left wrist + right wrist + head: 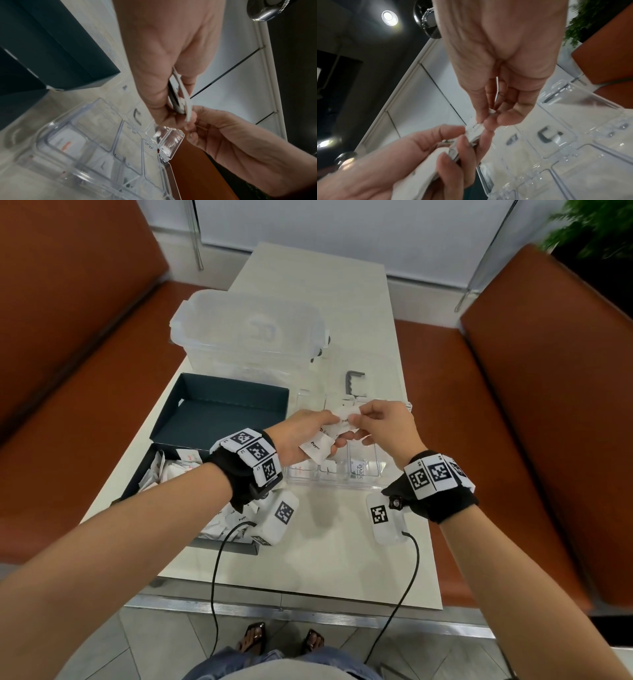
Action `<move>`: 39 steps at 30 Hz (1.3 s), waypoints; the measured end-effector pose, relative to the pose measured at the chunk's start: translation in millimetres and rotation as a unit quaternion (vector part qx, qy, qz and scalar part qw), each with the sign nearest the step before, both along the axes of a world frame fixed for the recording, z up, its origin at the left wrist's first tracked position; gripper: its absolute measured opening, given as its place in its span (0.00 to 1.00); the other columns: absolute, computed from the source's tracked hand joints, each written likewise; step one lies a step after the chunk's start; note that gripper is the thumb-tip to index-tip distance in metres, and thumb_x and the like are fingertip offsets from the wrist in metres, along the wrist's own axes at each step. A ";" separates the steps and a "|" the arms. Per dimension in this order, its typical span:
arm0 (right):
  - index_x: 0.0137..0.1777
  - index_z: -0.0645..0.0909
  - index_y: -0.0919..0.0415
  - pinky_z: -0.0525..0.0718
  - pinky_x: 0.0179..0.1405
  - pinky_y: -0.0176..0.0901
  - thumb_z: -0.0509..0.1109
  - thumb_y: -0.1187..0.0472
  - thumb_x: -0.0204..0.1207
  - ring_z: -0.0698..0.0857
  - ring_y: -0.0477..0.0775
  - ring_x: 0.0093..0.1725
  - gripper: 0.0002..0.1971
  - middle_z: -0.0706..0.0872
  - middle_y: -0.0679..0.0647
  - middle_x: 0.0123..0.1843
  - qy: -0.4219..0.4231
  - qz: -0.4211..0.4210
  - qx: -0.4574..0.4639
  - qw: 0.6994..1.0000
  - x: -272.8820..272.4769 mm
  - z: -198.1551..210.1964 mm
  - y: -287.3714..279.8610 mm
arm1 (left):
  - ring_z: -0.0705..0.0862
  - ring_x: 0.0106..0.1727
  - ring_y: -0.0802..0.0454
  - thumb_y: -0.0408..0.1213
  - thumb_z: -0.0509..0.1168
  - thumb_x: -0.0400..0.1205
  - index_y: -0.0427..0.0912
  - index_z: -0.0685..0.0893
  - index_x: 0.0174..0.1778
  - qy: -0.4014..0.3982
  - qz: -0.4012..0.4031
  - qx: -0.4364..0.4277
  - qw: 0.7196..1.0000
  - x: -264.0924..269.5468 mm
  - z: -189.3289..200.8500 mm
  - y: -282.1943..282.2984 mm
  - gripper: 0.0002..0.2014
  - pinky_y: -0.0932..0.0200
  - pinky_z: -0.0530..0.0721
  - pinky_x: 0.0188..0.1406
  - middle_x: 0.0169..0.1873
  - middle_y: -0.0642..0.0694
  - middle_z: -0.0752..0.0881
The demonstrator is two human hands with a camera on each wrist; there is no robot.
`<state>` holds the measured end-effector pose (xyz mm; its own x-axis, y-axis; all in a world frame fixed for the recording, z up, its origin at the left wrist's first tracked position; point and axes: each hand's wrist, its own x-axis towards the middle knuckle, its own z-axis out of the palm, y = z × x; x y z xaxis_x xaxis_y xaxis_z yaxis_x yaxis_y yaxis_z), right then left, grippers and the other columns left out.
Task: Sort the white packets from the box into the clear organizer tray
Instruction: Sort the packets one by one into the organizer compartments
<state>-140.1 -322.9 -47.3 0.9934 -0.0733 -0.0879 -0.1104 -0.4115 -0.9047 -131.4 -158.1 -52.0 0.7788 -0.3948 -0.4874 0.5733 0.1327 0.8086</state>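
Observation:
Over the clear organizer tray, my left hand grips a small stack of white packets; one reads "Pepper". My right hand pinches the top packet of that stack between thumb and fingertips. In the right wrist view that pinched packet sits between both hands, above the tray. In the left wrist view the packets show edge-on in my left hand. A few packets lie in the tray's near compartments, one marked "Stevia". The dark box at the left holds several more.
The box's dark lid lies open behind the box. A clear lidded container stands at the back of the white table. A grey handle lies behind the tray. Orange benches flank the table. Two cables trail off the front edge.

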 end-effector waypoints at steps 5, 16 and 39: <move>0.52 0.81 0.74 0.84 0.30 0.40 0.71 0.71 0.77 0.84 0.52 0.29 0.07 0.85 0.61 0.37 0.039 -0.038 0.097 0.994 1.0 1.1 -7.4 | 0.87 0.30 0.52 0.30 0.60 0.87 0.31 0.79 0.60 -0.035 0.018 0.034 0.999 1.7 -1.8 2.9 0.09 0.63 0.84 0.25 0.39 0.38 0.91; 0.46 0.87 0.63 0.88 0.39 0.42 0.77 0.70 0.71 0.87 0.53 0.32 0.06 0.89 0.63 0.36 0.006 -0.030 0.100 0.995 -3.7 0.1 -13.7 | 0.86 0.27 0.56 0.33 0.65 0.85 0.28 0.82 0.61 -0.105 0.026 0.059 0.992 -0.2 -7.4 1.6 0.12 0.65 0.82 0.22 0.37 0.40 0.88; 0.51 0.85 0.68 0.83 0.29 0.36 0.74 0.69 0.75 0.77 0.47 0.27 0.06 0.83 0.54 0.35 0.046 -0.080 0.158 0.983 13.2 2.6 -10.9 | 0.83 0.30 0.53 0.35 0.67 0.84 0.30 0.85 0.55 -0.144 0.031 0.072 0.986 2.0 -6.4 8.4 0.11 0.64 0.83 0.28 0.44 0.36 0.91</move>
<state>-126.9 -333.8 -44.7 0.9584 -0.1821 -0.2198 -0.2376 -0.0823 -0.9679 -129.3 -149.7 -58.4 0.9138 -0.2843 -0.2901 0.3115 0.0322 0.9497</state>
